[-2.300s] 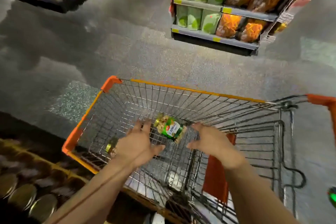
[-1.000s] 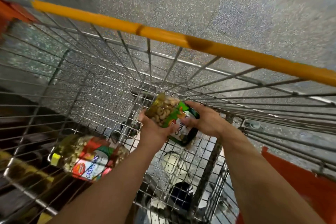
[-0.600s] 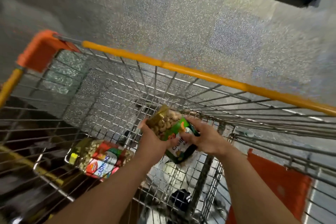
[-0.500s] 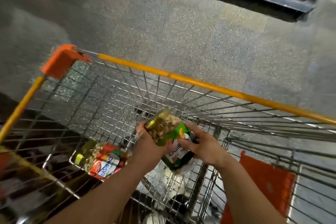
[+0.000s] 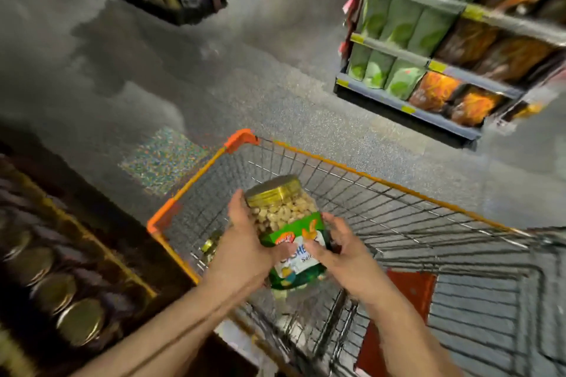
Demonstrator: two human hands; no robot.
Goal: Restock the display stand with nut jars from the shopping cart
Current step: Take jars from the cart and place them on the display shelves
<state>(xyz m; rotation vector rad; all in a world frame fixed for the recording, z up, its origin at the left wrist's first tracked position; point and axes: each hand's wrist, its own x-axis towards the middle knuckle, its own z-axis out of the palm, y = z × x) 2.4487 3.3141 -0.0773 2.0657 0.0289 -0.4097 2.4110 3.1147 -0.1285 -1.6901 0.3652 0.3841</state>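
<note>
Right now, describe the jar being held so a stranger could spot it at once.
Find the orange-rimmed cart. Above its near left corner both hands, left and right, hold a clear cashew jar. Unlike the other jar lying in the cart, it has a green label and is raised.

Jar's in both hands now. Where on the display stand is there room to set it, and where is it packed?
The jar is held by the left hand and right hand over the cart. On the display stand, gold lids crowd the near rows. The patch along its yellow edge nearest the cart looks dark and lidless, but blur hides whether it is bare.
</note>
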